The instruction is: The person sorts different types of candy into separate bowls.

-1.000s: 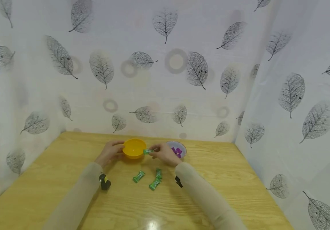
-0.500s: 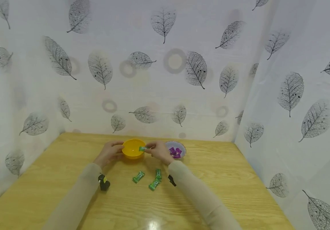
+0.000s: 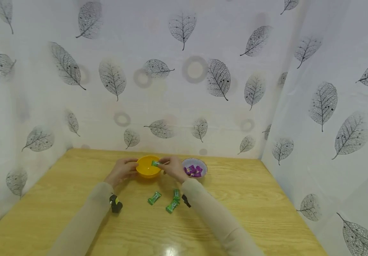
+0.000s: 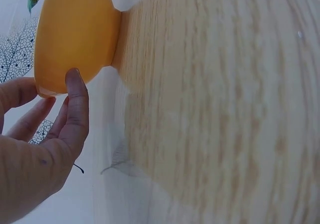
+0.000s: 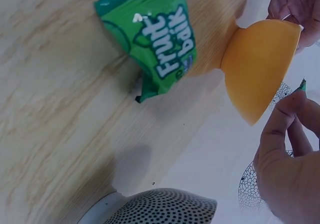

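Observation:
My left hand (image 3: 122, 170) holds the yellow bowl (image 3: 146, 173) by its left side, thumb on the outer wall and fingers at the rim, as the left wrist view shows on the bowl (image 4: 75, 38). Between thumb and fingertips, my right hand (image 3: 174, 169) pinches a green-wrapped candy (image 3: 156, 163) over the bowl's right rim. Only a green tip of that candy (image 5: 302, 85) shows past the thumb in the right wrist view. On the table in front lie three more green candies (image 3: 154, 197), one of them (image 5: 155, 38) large and close in the right wrist view, its wrapper printed with white letters.
A pale bowl (image 3: 193, 161) with purple-wrapped candies (image 3: 194, 171) stands right of the yellow bowl, behind my right wrist; its outside (image 5: 165, 209) is dark-speckled. Behind the wooden table (image 3: 241, 199) hangs a white leaf-patterned curtain (image 3: 171, 96).
My right hand has moved left with the green candy, from beside the yellow bowl to over its rim. More purple candies now show in the pale bowl. My left hand stays on the yellow bowl.

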Motion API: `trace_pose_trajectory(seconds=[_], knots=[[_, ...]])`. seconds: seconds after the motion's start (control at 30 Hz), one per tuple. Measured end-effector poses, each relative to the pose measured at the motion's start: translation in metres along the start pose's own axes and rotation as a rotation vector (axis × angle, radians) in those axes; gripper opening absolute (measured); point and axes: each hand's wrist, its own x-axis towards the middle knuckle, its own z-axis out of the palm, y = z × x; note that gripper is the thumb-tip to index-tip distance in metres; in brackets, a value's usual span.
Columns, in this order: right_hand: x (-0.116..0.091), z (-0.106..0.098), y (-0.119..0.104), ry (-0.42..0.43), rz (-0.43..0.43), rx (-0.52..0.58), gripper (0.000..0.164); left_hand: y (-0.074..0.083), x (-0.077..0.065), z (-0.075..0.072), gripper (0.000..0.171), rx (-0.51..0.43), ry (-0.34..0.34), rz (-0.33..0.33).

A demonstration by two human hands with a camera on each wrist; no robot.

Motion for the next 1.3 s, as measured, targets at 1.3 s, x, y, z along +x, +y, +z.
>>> trace_pose_trajectory(seconds=[1.3], knots=[[-0.02, -0.033, 0.027, -0.489, -0.082, 0.126, 0.04, 0.004, -0.002, 0.0, 0.048, 0.011, -0.001, -0.004]])
